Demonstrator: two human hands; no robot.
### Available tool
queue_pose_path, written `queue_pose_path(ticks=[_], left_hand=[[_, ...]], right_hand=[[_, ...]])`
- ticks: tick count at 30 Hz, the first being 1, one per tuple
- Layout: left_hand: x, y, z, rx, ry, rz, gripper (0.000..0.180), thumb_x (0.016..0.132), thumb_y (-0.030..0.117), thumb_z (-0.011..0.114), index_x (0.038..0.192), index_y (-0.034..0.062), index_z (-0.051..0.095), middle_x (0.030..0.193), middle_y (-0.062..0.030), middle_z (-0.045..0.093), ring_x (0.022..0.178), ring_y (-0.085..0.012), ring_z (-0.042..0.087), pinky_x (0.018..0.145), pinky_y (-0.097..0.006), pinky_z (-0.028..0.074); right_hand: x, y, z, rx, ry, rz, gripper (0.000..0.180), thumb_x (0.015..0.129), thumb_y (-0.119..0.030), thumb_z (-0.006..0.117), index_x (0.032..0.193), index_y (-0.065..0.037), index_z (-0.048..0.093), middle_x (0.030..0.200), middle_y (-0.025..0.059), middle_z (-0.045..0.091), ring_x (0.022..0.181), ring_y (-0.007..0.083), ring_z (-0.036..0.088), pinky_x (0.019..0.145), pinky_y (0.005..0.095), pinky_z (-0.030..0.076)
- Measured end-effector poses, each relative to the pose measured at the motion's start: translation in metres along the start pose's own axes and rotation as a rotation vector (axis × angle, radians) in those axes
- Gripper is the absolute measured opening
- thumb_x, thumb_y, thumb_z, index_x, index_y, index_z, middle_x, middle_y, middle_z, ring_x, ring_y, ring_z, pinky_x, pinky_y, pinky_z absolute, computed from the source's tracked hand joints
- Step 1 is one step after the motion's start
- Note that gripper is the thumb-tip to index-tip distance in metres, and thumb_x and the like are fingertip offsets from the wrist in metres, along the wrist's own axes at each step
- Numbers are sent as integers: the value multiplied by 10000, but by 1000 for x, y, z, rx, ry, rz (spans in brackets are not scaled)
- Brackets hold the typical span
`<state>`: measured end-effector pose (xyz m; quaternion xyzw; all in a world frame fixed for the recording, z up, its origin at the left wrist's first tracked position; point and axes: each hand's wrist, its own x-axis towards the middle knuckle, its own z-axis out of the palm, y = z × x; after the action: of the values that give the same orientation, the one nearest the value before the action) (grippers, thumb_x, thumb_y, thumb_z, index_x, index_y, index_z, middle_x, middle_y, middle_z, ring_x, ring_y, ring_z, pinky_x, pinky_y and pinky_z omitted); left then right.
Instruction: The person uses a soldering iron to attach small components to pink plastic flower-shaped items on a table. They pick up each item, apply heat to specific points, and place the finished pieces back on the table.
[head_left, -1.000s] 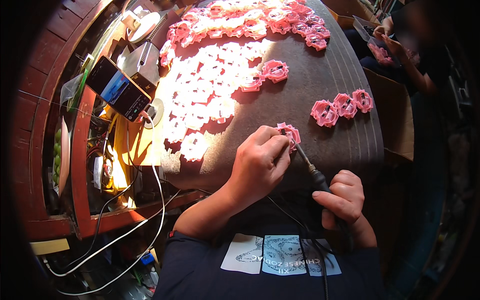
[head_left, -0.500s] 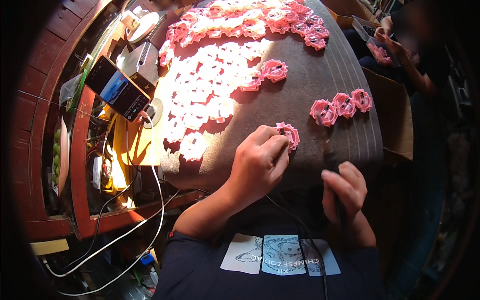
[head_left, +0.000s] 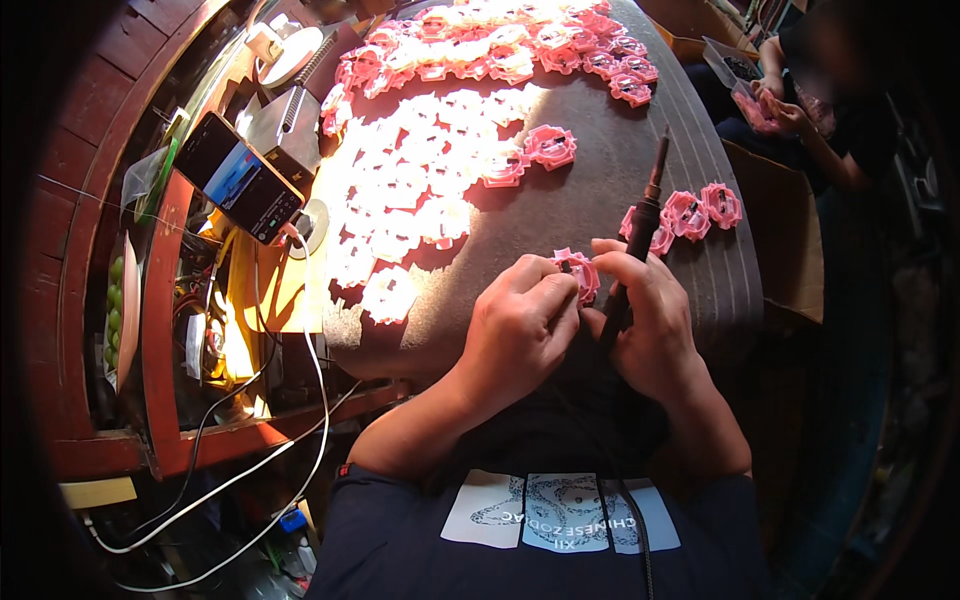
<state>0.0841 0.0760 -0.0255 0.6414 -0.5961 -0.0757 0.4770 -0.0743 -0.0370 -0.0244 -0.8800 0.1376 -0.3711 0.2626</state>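
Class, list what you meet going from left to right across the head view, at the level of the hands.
Phone → white cable → left hand → small pink part → right hand with the soldering iron → cardboard box.

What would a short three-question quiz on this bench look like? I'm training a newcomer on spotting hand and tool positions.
1. True or false: the soldering iron lies flat on the table, untouched.
2. Which hand grips the iron? A) left hand B) right hand
3. Fill in: both hands meet at a small ____ plastic part.

Key: 1 false, it is held with its tip pointing up and away. 2 B. 3 pink.
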Motion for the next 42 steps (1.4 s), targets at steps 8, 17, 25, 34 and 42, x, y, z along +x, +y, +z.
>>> queue_pose_path(ticks=[8, 17, 25, 34, 42], left_hand=[[0, -1, 1, 20, 0, 17, 128, 882, -18, 767, 1006, 13, 754, 984, -142, 705, 833, -316, 724, 728, -395, 586], [0, -1, 1, 26, 6, 22, 128, 877, -21, 770, 998, 14, 751, 979, -145, 704, 838, -319, 725, 729, -397, 587], [0, 1, 5, -11, 29, 11, 122, 858, -3, 780, 963, 8, 720, 969, -147, 665, 852, -357, 688, 740, -443, 570], [16, 15, -14, -71, 17, -150, 133, 879, -9, 766, 1001, -2, 716, 1033, -171, 666, 855, -359, 696, 737, -436, 574], [123, -39, -3, 668, -191, 23, 384, 898, 172, 704, 1242, 0, 706, 1217, -219, 696, 1237, -417, 614, 1082, -504, 514]], right_hand=[[3, 4, 3, -29, -9, -25, 578, 776, -60, 852, 1291, -59, 590, 1217, 161, 724, 988, 404, 680, 838, 485, 539], [1, 6, 6, -22, 21, -29, 524, 799, -62, 835, 1267, -56, 601, 1087, 144, 738, 905, 398, 671, 790, 480, 524], [0, 6, 6, -22, 29, -24, 514, 796, -53, 835, 1259, -56, 613, 1051, 134, 740, 873, 389, 662, 771, 472, 519], [-1, 7, 9, -29, 55, -12, 474, 818, -42, 824, 1246, -66, 623, 988, 134, 728, 862, 384, 656, 751, 472, 514], [9, 9, -1, -100, 83, 44, 452, 833, -21, 824, 1234, -65, 620, 971, 152, 725, 903, 402, 686, 778, 482, 535]])
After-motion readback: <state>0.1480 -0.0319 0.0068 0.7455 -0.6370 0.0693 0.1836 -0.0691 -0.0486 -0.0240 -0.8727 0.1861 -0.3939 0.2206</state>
